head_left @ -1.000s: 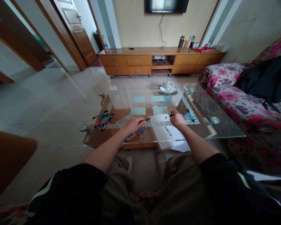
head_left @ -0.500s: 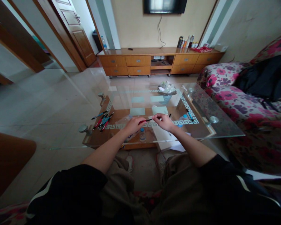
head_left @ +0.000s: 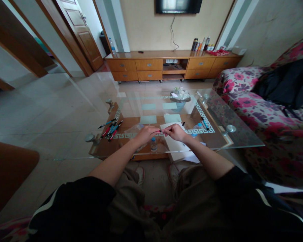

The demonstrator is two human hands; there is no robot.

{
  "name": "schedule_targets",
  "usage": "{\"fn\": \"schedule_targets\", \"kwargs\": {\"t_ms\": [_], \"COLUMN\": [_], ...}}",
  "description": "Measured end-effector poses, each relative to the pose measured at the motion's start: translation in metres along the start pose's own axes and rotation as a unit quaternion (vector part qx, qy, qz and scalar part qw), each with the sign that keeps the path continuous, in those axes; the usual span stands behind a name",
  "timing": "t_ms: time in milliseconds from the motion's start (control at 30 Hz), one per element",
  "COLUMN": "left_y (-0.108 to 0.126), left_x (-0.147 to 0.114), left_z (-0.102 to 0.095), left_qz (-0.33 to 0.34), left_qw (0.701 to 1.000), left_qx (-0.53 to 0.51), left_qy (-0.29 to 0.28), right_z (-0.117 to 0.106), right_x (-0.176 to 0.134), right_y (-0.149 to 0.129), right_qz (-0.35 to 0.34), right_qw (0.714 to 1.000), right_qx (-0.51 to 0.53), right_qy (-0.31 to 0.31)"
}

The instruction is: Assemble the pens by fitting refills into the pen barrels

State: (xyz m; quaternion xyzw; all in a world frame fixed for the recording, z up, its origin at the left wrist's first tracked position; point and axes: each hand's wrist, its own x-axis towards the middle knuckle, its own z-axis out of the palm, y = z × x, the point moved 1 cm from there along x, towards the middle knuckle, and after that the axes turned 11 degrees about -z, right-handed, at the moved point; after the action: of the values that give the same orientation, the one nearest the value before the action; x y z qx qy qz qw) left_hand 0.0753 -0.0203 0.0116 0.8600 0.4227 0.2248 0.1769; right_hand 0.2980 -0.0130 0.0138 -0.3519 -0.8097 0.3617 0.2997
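Observation:
Over the near side of the glass table (head_left: 138,97), my left hand (head_left: 146,133) is closed round a slim pen (head_left: 158,131). A bit of red shows at its fingertips; the rest of the pen is mostly covered. My right hand (head_left: 176,132) pinches the pen's other end, its fingertips almost meeting those of the left. Left of my hands lies a loose pile of pens (head_left: 112,129) in black, blue and red. A blue and black pen (head_left: 205,123) rests to the right. Just past my right hand is a small black piece (head_left: 183,124), too small to name.
A bottle with a blue cap (head_left: 154,144) and a white box (head_left: 175,144) show through the glass near its front edge. At the far side is a basket (head_left: 179,105) with clear plastic in it. A flowered sofa (head_left: 242,101) stands at right.
My hands have come closer together, the right shifting slightly left. The dark length of pen seen between them is now mostly hidden by fingers.

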Motion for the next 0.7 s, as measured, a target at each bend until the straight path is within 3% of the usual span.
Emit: {"fn": "schedule_targets", "kwargs": {"t_ms": [133,300,467,567,700], "left_y": [0.001,-0.004,-0.006,-0.006,-0.006], "left_x": [0.000,-0.001,-0.002,-0.002,-0.002], "left_z": [0.000,0.001,0.002,0.003,0.003], "left_qz": [-0.015,-0.033,-0.031,-0.036,-0.038], "left_qw": [1.000,0.999,0.999,0.999,0.999], "left_qx": [-0.013,0.000,-0.010,-0.015,-0.023], "left_qy": [-0.005,0.018,0.013,0.011,0.020], "right_z": [-0.002,0.002,0.004,0.004,0.005], "right_x": [0.002,0.002,0.000,-0.001,-0.002], "right_y": [-0.006,-0.003,0.004,0.003,0.001], "right_qz": [-0.056,-0.039,-0.042,-0.048,-0.004], "right_qw": [0.997,0.995,0.996,0.997,0.998], "right_qx": [-0.058,-0.060,-0.074,-0.040,-0.039], "right_qy": [0.012,0.063,0.018,0.037,0.043]}}
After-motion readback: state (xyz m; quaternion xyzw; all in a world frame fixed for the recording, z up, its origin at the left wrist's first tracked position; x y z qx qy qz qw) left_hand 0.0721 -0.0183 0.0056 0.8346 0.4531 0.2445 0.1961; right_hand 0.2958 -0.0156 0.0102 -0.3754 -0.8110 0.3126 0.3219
